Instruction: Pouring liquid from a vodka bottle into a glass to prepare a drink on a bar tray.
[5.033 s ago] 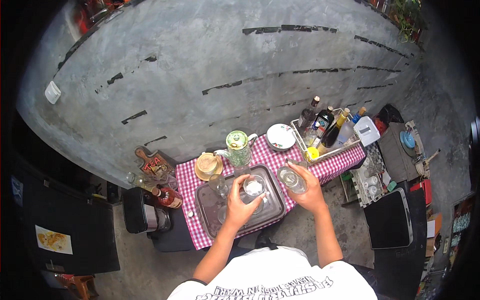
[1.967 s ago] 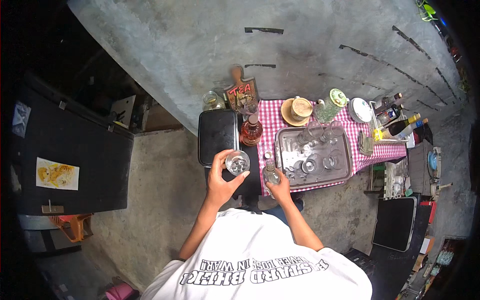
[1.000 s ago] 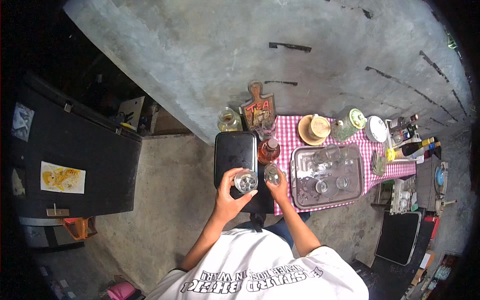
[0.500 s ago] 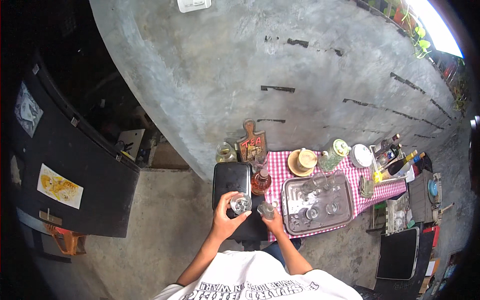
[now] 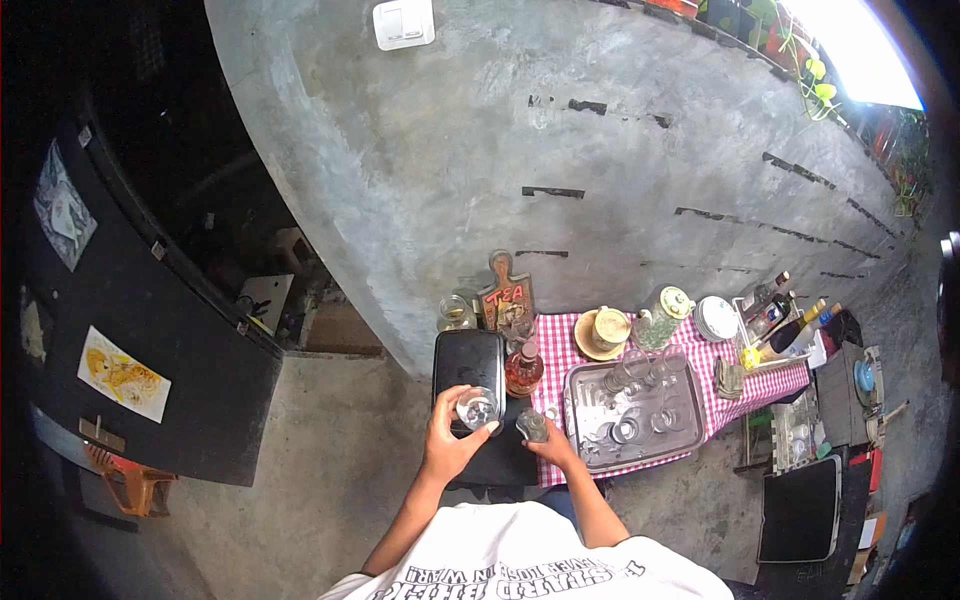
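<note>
My left hand [image 5: 446,446] is closed round a clear drinking glass [image 5: 478,408], thumb on one side and fingers on the other, above the black tray [image 5: 466,365]. To its right, my right hand [image 5: 556,452] grips a smaller clear glass vessel [image 5: 533,427]; its exact kind is hard to make out. The two vessels are apart. Just beyond them stands an amber bottle [image 5: 522,372] with a reddish-brown cap. Several clear glasses [image 5: 626,430] sit on the wet grey-brown serving tray [image 5: 585,455] right of my right hand.
A red-and-white checked cloth [image 5: 560,322] covers the table. Along its back are a cup on a wooden saucer [image 5: 603,335], a green lidded jar [image 5: 662,318], stacked white plates [image 5: 716,319] and a rack of bottles [image 5: 785,328]. A wooden board [image 5: 508,296] leans against the grey wall [image 5: 440,180].
The view has shifted slightly, so the table sits a little lower. Both hands keep their holds, and the glass in my left hand looks a little more tilted.
</note>
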Available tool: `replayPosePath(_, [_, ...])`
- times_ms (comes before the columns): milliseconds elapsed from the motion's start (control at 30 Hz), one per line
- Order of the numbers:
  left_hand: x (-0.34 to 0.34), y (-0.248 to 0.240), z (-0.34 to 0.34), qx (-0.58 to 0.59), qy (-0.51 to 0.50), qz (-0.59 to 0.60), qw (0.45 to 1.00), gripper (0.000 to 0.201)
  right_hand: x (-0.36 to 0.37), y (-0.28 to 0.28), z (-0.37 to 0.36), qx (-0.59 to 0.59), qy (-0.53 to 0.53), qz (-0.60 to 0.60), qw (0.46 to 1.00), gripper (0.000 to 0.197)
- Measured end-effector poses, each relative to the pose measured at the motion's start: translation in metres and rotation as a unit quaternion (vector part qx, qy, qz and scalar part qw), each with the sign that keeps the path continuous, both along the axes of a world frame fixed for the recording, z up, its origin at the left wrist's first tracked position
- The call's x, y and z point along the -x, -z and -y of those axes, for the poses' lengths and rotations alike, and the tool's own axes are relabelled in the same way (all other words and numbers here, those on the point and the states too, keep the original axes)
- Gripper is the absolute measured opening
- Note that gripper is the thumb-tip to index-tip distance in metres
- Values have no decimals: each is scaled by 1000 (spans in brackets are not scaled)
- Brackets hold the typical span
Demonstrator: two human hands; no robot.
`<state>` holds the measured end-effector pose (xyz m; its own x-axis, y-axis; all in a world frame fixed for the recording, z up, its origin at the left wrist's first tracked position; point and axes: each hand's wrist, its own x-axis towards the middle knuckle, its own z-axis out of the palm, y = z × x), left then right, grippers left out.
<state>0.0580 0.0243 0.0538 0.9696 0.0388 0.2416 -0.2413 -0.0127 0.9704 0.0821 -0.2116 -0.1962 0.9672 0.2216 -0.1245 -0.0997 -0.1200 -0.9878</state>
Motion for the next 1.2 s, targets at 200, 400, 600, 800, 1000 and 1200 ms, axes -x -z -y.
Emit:
replayPosePath(200, [4,-1,3,1,13,6,1000,62,0,-11,13,152,-35,9,988,81])
replayPosePath(400, [4,-1,10,-4,19,7,1000,63,5,-38,19,165,-57,-35,984,85])
replayPosePath(600, [6,-4,19,-23,19,5,1000,64,16,-62,31,235,-58,-25,970,88])
replayPosePath(800, [8,-1,30,-24,23,-11,999,64,37,-108,39,207,-48,-17,977,87])
replayPosePath(1000, [3,-4,43,-25,16,-3,1000,65,51,-179,52,187,-14,-5,982,75])
replayPosePath(1200, [3,-2,48,-22,6,-10,1000,65,32,-236,66,254,19,128,959,60])
